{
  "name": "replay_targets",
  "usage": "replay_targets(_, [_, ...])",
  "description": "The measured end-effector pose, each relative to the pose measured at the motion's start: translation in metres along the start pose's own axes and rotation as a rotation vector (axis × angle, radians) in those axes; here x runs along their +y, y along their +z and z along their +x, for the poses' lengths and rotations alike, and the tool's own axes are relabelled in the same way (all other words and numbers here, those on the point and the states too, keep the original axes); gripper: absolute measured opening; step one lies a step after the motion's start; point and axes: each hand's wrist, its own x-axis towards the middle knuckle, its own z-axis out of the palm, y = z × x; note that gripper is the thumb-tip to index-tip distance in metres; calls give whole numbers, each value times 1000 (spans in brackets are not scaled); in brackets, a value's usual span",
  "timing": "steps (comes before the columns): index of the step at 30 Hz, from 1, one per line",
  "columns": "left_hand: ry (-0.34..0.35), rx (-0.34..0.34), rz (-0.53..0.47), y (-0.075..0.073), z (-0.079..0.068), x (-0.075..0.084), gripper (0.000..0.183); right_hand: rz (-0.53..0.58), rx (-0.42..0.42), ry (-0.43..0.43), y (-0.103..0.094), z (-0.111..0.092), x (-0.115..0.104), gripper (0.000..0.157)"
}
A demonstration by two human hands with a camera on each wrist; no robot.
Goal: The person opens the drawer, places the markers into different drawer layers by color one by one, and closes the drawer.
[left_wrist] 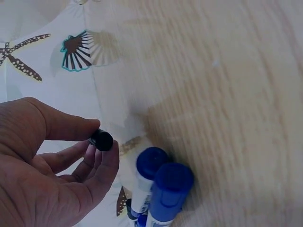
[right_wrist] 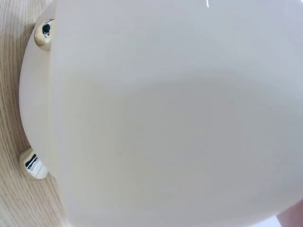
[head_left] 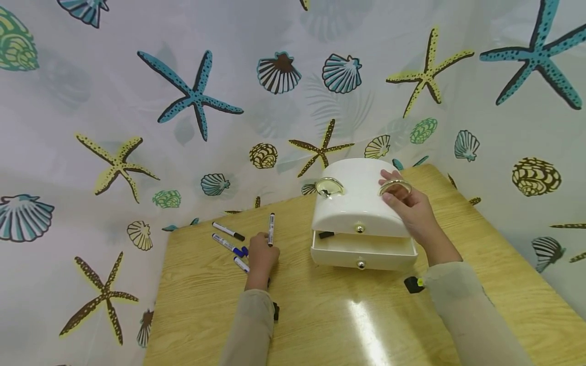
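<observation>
My left hand (head_left: 263, 258) pinches a marker (head_left: 272, 229) between thumb and fingertips, holding it upright. In the left wrist view the marker's black end (left_wrist: 101, 140) pokes out of the grip, beside two blue-capped markers (left_wrist: 171, 191). At the right stands a glossy white box (head_left: 354, 195) with a rounded top and a pulled-out drawer (head_left: 359, 259). A dark item (head_left: 326, 235) shows inside the drawer. My right hand (head_left: 412, 208) grips the gold handle (head_left: 394, 184) on the box's right side. The right wrist view is mostly filled by white box surface (right_wrist: 175, 118); the right fingers are hidden there.
A black-capped marker (head_left: 228, 231) and blue-capped markers (head_left: 227, 245) lie left of my left hand on the wooden table (head_left: 197, 305). Another gold handle (head_left: 329, 187) is on the box's left side. A patterned curtain (head_left: 256, 127) borders the table behind.
</observation>
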Motion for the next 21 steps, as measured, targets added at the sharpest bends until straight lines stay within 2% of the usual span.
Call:
replay_targets(5, [56,22,-61,-3,-6,8,52,-1,-4,-8,-1,0,1,23])
replay_targets(11, [109,22,-185,-13,-10,21,49,12,-1,-17,-2,0,3,22])
replay_targets(21, [181,52,-227,-21,-15,38,47,9,-2,-16,-2,-1,2,21])
